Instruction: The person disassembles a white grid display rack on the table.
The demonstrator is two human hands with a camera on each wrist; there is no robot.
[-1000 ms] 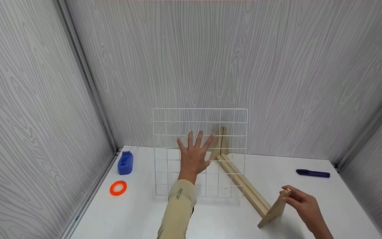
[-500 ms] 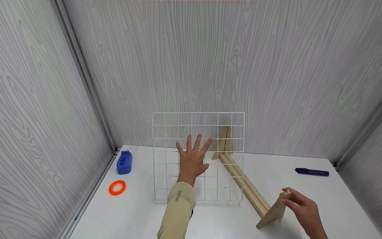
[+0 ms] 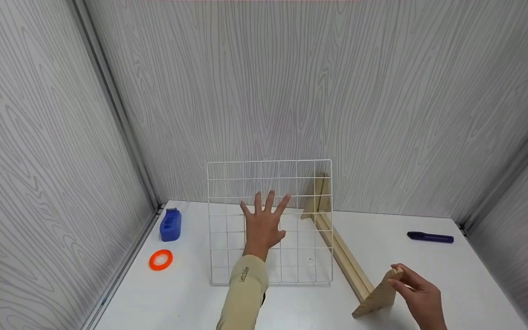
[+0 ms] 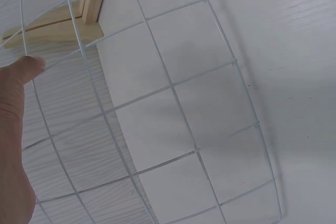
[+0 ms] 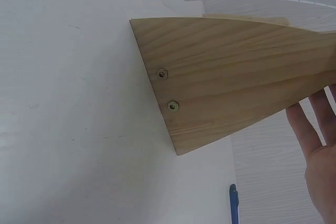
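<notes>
My left hand (image 3: 262, 229), fingers spread, lies against a white wire grid panel (image 3: 298, 213) that stands nearly upright on the table. In the left wrist view only the thumb side of that hand (image 4: 13, 124) shows, at the wires. My right hand (image 3: 419, 293) pinches the top of the near end piece of a wooden stand (image 3: 376, 298). The stand is a long grooved rail (image 3: 346, 261) with a triangular end piece at each end; the far one (image 3: 321, 195) is partly behind the grid. Two screws (image 5: 161, 74) show on the near end piece in the right wrist view.
A blue tape dispenser (image 3: 170, 225) and an orange ring (image 3: 161, 260) lie on the left of the white table (image 3: 190, 298). To the right lies a dark blue utility knife (image 3: 430, 237). Wood-grain panels (image 3: 264, 82) rise behind and at both sides.
The grid and my left hand have come nearer and slightly left. The wooden stand has turned, its far end swinging right, with my right hand still pinching the near end piece.
</notes>
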